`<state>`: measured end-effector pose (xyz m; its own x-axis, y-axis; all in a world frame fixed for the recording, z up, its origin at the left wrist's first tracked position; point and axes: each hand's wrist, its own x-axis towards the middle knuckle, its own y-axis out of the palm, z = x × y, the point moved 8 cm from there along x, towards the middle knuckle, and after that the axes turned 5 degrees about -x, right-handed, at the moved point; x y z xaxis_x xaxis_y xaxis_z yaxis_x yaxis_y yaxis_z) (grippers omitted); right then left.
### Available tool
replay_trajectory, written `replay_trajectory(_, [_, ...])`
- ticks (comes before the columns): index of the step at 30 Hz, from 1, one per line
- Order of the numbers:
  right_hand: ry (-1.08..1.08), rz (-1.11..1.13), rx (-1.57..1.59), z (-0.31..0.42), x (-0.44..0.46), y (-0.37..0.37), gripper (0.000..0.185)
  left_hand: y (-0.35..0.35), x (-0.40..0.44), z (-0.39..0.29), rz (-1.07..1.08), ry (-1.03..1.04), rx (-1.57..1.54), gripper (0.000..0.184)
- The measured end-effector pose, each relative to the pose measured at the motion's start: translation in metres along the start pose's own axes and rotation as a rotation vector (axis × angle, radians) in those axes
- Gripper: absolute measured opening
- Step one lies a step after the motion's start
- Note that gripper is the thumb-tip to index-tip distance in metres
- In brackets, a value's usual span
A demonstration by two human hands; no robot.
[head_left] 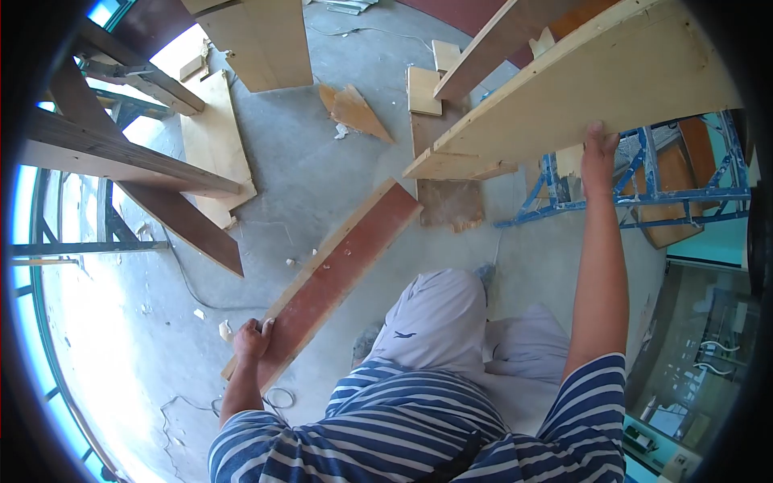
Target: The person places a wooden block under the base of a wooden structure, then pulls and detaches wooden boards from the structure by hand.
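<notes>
One long, narrow, reddish-brown wooden board (334,278) slants over grey concrete floor (278,201); left hand (252,340) grips its near end, fingers closed. Right hand (599,153) touches near edge of large pale plywood board (596,92), near blue metal frame (688,195); cannot tell if fingers grip.

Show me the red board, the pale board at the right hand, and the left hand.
Red board (338,274): head view, middle of its red face.
Pale board (588,95): head view, middle of its broad face.
Left hand (253,340): head view, back of the hand.
</notes>
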<state>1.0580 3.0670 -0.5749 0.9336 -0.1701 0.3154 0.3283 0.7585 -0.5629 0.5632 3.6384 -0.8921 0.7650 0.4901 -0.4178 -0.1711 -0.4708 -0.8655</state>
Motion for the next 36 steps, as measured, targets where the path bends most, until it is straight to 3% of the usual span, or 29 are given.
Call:
replay_trajectory(10, [-0.002, -0.006, -0.071, -0.010, 0.007, -0.005, 0.089, 0.119, -0.005, -0.041, 0.227, -0.137, -0.146, 0.054])
replay_trajectory(17, [0.045, 0.048, -0.060, 0.002, -0.002, -0.001, 0.090, 0.152, -0.026, -0.051, 0.430, -0.242, -0.215, 0.057])
replay_trajectory(36, [0.022, -0.011, 0.098, -0.017, 0.015, -0.003, 0.086, 0.184, -0.029, -0.069, 0.324, -0.267, -0.312, 0.050])
